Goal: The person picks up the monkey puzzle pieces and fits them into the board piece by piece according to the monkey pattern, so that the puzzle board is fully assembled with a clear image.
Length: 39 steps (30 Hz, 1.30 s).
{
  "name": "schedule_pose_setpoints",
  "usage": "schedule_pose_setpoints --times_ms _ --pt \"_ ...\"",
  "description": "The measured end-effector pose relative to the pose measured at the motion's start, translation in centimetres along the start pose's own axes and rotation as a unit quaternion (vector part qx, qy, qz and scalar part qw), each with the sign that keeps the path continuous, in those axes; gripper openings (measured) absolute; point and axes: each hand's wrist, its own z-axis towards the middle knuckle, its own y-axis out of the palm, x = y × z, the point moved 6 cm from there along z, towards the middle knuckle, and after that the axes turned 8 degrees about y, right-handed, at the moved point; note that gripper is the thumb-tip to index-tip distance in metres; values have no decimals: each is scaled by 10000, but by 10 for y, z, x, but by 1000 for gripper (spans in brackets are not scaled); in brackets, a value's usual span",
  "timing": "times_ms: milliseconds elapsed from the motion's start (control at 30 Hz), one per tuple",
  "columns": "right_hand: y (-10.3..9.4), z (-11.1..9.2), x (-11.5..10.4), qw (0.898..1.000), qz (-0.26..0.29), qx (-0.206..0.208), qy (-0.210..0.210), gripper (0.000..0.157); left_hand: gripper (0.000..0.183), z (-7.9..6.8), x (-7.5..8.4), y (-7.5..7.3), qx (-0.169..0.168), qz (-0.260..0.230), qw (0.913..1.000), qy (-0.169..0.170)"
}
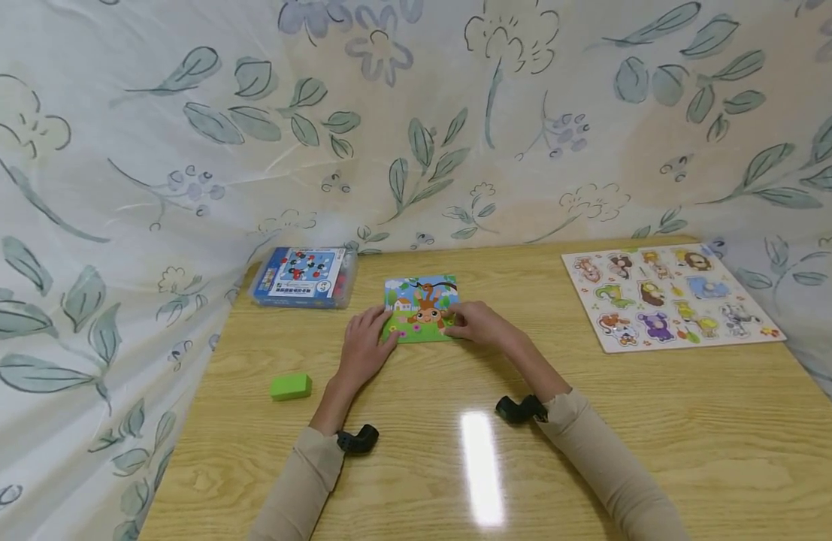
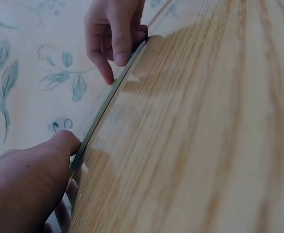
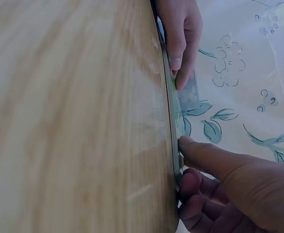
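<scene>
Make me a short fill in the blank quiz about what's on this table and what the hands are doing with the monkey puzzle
1. Both hands rest on the small puzzle that shows a cartoon ____.
2. The block lying alone near the left hand is coloured ____.
3. The large animal puzzle board lies on the table to the ____ of the right hand.
4. The plastic box behind the left hand has a ____ rim.

Missing words: monkey; green; right; blue

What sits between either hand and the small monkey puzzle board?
Nothing visible. The left hand already touches the monkey puzzle board at its left edge, and the right hand rests on its right side. The green block lies apart, off to the left.
</scene>
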Motion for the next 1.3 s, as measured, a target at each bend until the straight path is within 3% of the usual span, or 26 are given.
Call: schedule_pose_setpoints --times_ms 733,967,1133,1300 --pt "3 -2 5 9998 175 -129 17 31 46 -2 -1 2 128 109 9998 104" --pt "5 -7 7 9985 419 -85 -331 29 45 -6 -2 5 130 116 9998 45" --pt "6 -5 12 9984 515 -212 -39 30 45 -6 -2 4 148 128 9998 74" --pt "3 -4 12 9988 446 -146 -108 29 46 -4 -1 1 175 130 9997 114"
